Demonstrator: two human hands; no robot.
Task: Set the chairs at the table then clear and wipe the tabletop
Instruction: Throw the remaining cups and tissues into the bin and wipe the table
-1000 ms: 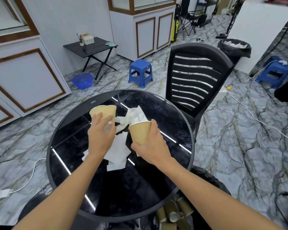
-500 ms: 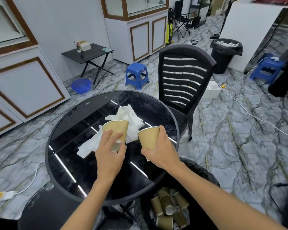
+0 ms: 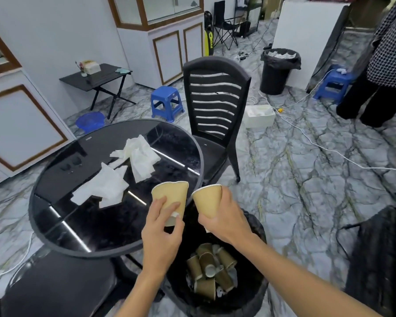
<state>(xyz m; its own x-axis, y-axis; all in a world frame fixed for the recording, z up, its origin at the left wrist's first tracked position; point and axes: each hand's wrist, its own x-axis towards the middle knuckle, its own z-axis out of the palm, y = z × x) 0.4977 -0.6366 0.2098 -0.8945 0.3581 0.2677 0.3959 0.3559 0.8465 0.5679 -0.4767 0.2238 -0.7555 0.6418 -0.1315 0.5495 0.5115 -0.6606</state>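
My left hand (image 3: pixel 161 234) grips a tan paper cup (image 3: pixel 170 194) at the right edge of the round black glass table (image 3: pixel 62 232). My right hand (image 3: pixel 223 219) holds a second tan paper cup (image 3: pixel 207 200) just beyond that edge. Both cups hang over a black bin (image 3: pixel 256 291) that stands by the table and contains several used cups. Crumpled white tissues (image 3: pixel 124 172) lie spread across the tabletop. A black slatted chair (image 3: pixel 215 106) stands at the table's far right side. Another black chair seat (image 3: pixel 60 287) shows at the lower left.
A blue stool (image 3: pixel 167 102) and a blue basin (image 3: pixel 90 121) sit on the marble floor behind the table, near a small black folding table (image 3: pixel 94 81). A second bin (image 3: pixel 278 69), a white box (image 3: pixel 260 115), cables and a standing person (image 3: pixel 382 72) occupy the right side.
Both hands have carried their cups from over the tissues at the table's middle rightward to the table's right edge, above the bin. The view has swung right and down, showing more of the bin.
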